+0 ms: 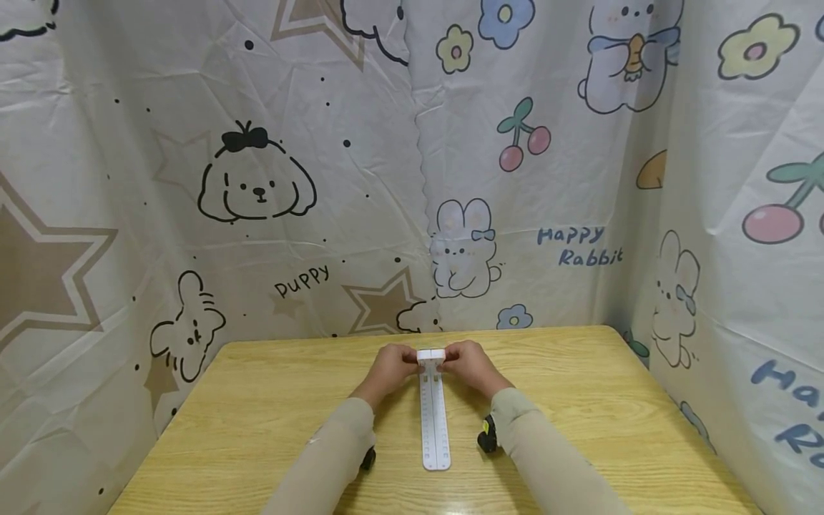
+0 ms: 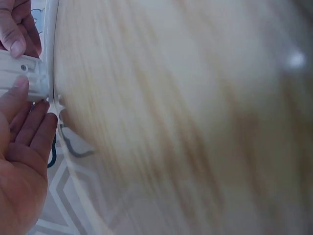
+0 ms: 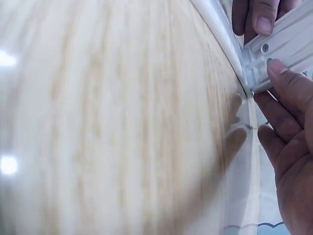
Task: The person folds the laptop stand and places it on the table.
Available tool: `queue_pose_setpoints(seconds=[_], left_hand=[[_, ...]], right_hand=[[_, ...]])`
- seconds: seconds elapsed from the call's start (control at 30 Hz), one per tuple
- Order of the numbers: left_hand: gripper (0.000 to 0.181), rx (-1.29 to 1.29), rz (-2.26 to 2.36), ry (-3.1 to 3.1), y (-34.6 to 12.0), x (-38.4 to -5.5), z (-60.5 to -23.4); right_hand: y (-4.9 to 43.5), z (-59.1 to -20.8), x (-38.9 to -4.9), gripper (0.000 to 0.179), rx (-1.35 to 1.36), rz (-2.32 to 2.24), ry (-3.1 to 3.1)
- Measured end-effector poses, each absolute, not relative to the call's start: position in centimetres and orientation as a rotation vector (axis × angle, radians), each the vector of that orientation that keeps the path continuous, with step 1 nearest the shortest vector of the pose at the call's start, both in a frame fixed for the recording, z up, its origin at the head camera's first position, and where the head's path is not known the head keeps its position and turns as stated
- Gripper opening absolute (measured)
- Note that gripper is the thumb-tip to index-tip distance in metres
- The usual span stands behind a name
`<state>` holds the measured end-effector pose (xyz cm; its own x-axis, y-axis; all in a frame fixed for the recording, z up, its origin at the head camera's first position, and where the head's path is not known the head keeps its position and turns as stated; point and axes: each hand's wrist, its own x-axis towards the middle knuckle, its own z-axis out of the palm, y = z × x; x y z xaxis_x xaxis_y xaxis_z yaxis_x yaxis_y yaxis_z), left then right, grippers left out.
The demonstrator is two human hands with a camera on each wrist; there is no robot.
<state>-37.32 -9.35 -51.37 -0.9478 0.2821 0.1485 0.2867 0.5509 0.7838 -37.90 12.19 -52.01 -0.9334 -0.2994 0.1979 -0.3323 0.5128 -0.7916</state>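
A long white plastic bar (image 1: pixel 435 422) lies lengthwise on the table, made of two slim halves side by side with rows of small notches, like a folded laptop stand. At its far end is a raised white block (image 1: pixel 430 355). My left hand (image 1: pixel 394 363) pinches this far end from the left, its thumb on the white face (image 2: pixel 24 67) near a small screw. From the right, my right hand (image 1: pixel 475 365) pinches the same end, thumb on top (image 3: pixel 293 90) and fingers at the edge. The other fingers of both hands are loosely extended.
The wooden table (image 1: pixel 270 429) ends just beyond the hands. Cloth curtains (image 1: pixel 360 179) printed with cartoon animals, stars and flowers hang behind it and at the sides. A black strap device (image 1: pixel 488 435) sits at the right wrist, and another dark one (image 1: pixel 368 458) at the left.
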Motion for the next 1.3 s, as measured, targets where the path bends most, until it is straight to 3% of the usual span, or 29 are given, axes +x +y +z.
queue_pose_setpoints(seconds=[0.3, 1.3], left_hand=[[0.028, -0.617, -1.342, -2.878, -10.2, -37.3, -51.3], [0.051, -0.856, -1.175, -2.957, -10.6, -36.9, -51.6]], right_hand=[[13.2, -52.0, -37.7, 0.023, 0.661, 1.462, -2.77], [14.1, -52.8, -37.5, 0.053, 0.942, 1.363, -2.833]])
